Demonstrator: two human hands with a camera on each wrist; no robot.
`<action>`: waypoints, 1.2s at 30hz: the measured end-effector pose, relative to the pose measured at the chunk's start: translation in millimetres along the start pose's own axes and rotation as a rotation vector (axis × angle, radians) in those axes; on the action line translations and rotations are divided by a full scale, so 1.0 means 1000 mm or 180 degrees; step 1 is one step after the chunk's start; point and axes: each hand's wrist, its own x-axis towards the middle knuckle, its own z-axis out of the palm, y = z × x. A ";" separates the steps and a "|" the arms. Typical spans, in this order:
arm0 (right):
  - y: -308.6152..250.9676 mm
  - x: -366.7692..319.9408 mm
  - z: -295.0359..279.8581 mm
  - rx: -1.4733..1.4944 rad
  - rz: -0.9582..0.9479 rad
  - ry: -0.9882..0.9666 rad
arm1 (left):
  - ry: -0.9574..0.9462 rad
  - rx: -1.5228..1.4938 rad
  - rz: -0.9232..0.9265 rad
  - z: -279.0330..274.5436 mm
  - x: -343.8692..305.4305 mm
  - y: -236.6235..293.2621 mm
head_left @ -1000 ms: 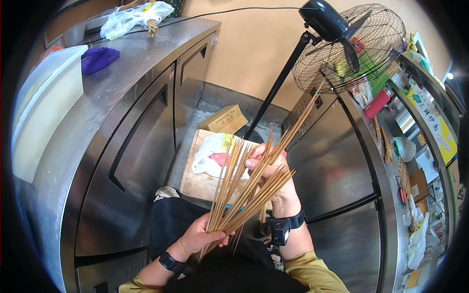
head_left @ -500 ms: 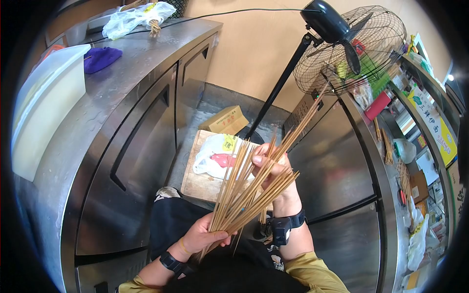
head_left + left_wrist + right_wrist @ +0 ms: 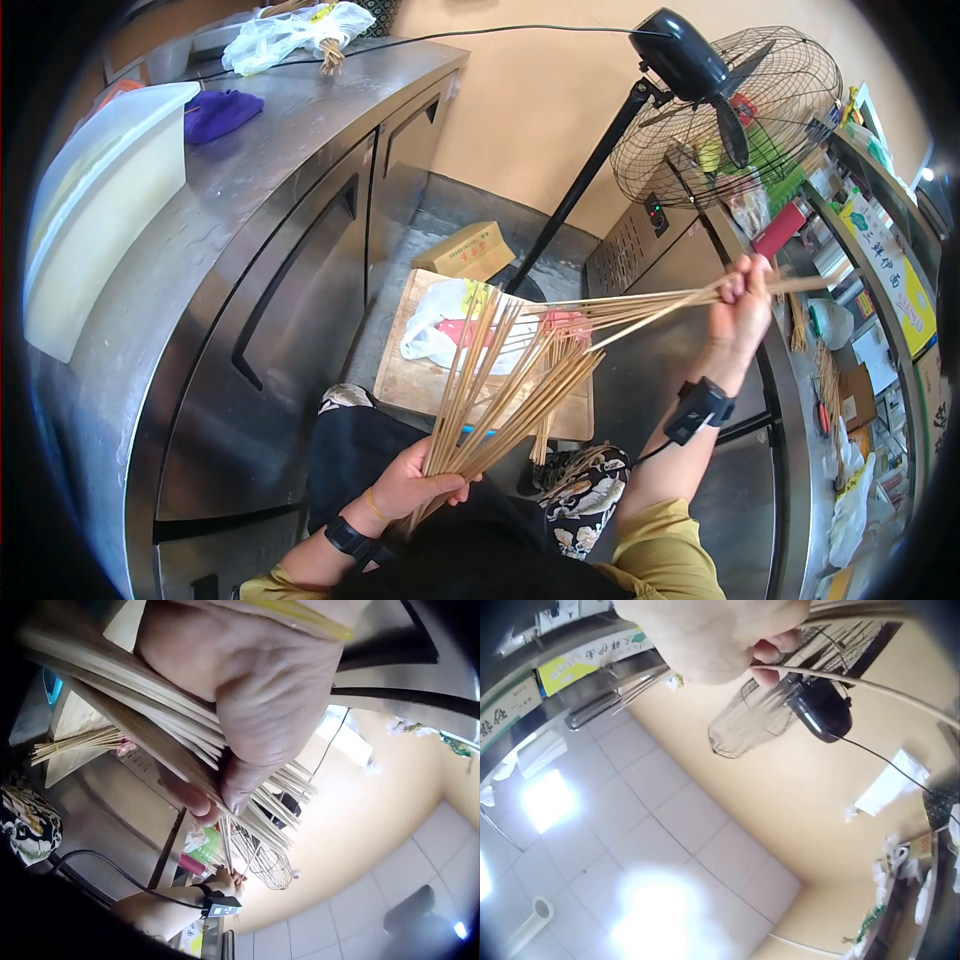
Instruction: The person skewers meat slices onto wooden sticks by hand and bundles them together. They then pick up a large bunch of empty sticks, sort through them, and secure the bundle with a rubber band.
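First, at far left, a counter (image 3: pixel 290 90) is seen bearing a pale plastic tub (image 3: pixel 110 225), well apart from the work. Nearer the centre, a thick bundle of thin wooden sticks (image 3: pixel 520 425) is held low by the left hand (image 3: pixel 415 485); its fingers are curled round the lower ends and the thumb is laid across them, as is confirmed in the left wrist view. The upper ends are fanned apart and no tie is seen on them, so sticks could be shed if the grip were slackened. Below, a wooden board (image 3: pixel 405 388) is partly covered by a white plastic bag (image 3: pixel 425 325); stray sticks might be dropped there or onto the floor. Farther right, a smaller bunch (image 3: pixel 660 303) is clamped in the curled fingers of the right hand (image 3: pixel 742 310). Its left ends are crossed with the fanned tips in the head view; whether they touch cannot be told. Were they tangled, sticks could be dragged out by a pull. At right, the blurred outer ends are aimed toward the cluttered shelving near a red cylinder (image 3: pixel 780 232), which could be knocked by a wide swing.
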 end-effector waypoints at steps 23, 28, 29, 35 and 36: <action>0.089 -0.086 0.012 0.0442 0.3018 -0.0803 | -0.0052 -0.0066 0.0155 0.005 -0.004 0.000; 0.101 -0.086 0.034 0.0476 0.3409 -0.1196 | 0.0269 0.0057 0.0052 0.011 -0.004 0.004; 0.112 -0.085 0.028 0.0721 0.3539 -0.1162 | 0.0319 0.0119 0.0101 0.009 -0.005 0.001; 0.159 -0.112 0.012 0.1013 0.3697 -0.0207 | 0.0350 0.0089 0.0634 0.003 -0.014 0.002; 0.163 -0.120 0.017 0.0890 0.3519 0.0166 | 0.0357 0.0038 0.0629 0.002 -0.014 0.001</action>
